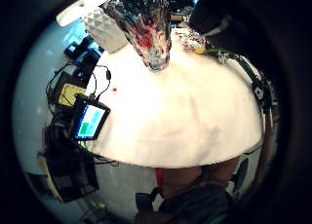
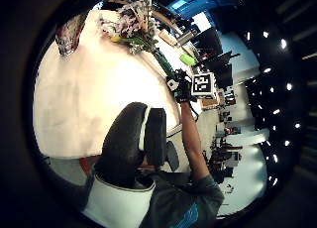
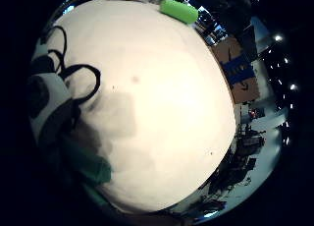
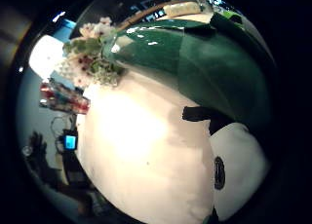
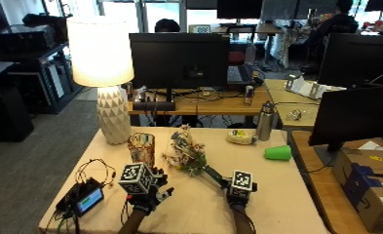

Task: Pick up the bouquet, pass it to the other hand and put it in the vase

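The bouquet of small pale flowers lies low across the table, its stems in a dark green wrap. My right hand grips the wrap's lower end near the table's front. That wrap fills much of the right thumb side palm view, with the flowers beyond it. The glass vase stands upright just left of the flowers and is seen close in the left palm view as the vase. My left hand hovers in front of the vase, fingers relaxed and holding nothing. The left thumb side view shows the bouquet and my right hand.
A lit lamp stands at the table's back left. A small screen device with cables sits at the front left. A green cup lies on the right side, with a metal bottle behind it. Monitors stand beyond the table.
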`<action>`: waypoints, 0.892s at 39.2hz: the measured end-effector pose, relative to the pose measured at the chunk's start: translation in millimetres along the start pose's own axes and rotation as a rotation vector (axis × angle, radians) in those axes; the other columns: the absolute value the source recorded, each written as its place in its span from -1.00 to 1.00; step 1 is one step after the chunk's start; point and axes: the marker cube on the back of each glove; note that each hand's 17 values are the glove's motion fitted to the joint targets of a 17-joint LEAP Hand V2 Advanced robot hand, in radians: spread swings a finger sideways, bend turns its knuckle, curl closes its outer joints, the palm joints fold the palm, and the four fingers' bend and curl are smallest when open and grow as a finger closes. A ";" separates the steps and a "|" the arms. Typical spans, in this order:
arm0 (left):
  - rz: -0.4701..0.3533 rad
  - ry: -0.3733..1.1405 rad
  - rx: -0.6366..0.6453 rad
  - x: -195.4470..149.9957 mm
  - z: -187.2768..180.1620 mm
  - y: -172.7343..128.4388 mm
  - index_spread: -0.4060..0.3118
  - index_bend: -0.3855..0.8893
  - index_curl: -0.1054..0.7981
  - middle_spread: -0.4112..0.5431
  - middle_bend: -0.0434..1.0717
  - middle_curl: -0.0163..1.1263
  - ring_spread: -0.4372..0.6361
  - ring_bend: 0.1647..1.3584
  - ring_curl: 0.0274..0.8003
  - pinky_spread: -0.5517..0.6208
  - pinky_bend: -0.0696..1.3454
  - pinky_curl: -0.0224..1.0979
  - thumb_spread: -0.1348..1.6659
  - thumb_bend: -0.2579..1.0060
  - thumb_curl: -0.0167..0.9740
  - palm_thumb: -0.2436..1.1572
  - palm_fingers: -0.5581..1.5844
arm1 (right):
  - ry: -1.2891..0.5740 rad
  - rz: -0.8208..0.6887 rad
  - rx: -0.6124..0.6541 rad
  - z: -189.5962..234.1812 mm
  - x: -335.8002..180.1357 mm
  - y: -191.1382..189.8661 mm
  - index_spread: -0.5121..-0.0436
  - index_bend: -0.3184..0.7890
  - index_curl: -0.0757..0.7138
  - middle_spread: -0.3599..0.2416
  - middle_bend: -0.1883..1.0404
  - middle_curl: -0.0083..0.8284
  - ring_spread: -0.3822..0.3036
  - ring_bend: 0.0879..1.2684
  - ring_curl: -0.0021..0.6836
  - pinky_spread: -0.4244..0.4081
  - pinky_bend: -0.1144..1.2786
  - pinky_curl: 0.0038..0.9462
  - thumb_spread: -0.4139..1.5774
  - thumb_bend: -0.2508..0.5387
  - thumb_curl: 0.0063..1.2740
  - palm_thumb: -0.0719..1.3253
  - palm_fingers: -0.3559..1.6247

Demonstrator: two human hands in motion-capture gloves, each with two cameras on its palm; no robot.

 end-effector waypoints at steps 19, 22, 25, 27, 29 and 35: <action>0.074 0.562 0.077 35.0 -53.4 -34.0 -0.15 -0.16 -0.15 0.01 -0.59 -0.41 0.23 -0.24 -0.33 0.54 -0.28 -0.33 0.33 -0.62 -0.38 -0.43 -0.15 | -0.544 0.027 0.171 -100.0 -22.5 0.3 0.06 -0.11 0.13 -0.40 0.42 0.34 -0.46 0.42 0.54 -0.70 0.18 -0.02 -0.02 -0.44 -0.02 0.44 0.75; 0.106 0.713 0.082 51.1 -67.0 -41.4 -0.15 -0.18 -0.15 -0.01 -0.58 -0.40 0.19 -0.22 -0.32 0.51 -0.29 -0.33 0.33 -0.61 -0.36 -0.39 -0.11 | -0.703 -0.009 0.195 -123.7 -33.2 8.4 0.06 -0.10 0.16 -0.41 0.43 0.35 -0.46 0.43 0.55 -0.70 0.19 -0.02 -0.03 -0.43 0.00 0.45 0.74; 0.133 0.814 0.112 66.3 -75.9 -49.9 -0.13 -0.20 -0.16 -0.03 -0.58 -0.39 0.16 -0.22 -0.31 0.48 -0.29 -0.33 0.33 -0.61 -0.35 -0.35 -0.10 | -0.836 -0.045 0.199 -140.6 -44.9 17.8 0.06 -0.11 0.19 -0.41 0.44 0.36 -0.46 0.45 0.57 -0.71 0.20 -0.01 -0.04 -0.44 0.01 0.45 0.74; 0.153 0.878 0.129 79.6 -82.5 -54.0 -0.12 -0.21 -0.16 -0.06 -0.54 -0.38 0.14 -0.22 -0.31 0.46 -0.30 -0.33 0.32 -0.60 -0.33 -0.30 -0.08 | -0.922 -0.075 0.198 -150.2 -54.9 24.7 0.06 -0.11 0.20 -0.41 0.44 0.37 -0.45 0.45 0.57 -0.71 0.20 0.00 -0.04 -0.44 0.02 0.45 0.73; 0.168 0.951 0.124 94.7 -89.2 -56.9 -0.11 -0.20 -0.16 -0.08 -0.54 -0.37 0.12 -0.22 -0.30 0.46 -0.32 -0.32 0.31 -0.60 -0.32 -0.27 -0.06 | -1.008 -0.114 0.186 -158.9 -66.6 32.5 0.06 -0.11 0.22 -0.41 0.45 0.37 -0.45 0.46 0.58 -0.71 0.21 0.00 -0.04 -0.44 0.03 0.45 0.73; 0.193 1.161 0.040 135.9 -102.4 -69.0 -0.10 -0.19 -0.16 -0.15 -0.53 -0.34 0.07 -0.25 -0.30 0.44 -0.35 -0.33 0.28 -0.61 -0.28 -0.17 -0.03 | -1.203 -0.263 0.162 -167.5 -100.6 46.4 0.05 -0.11 0.25 -0.41 0.45 0.38 -0.45 0.49 0.59 -0.70 0.21 0.00 -0.05 -0.44 0.05 0.44 0.73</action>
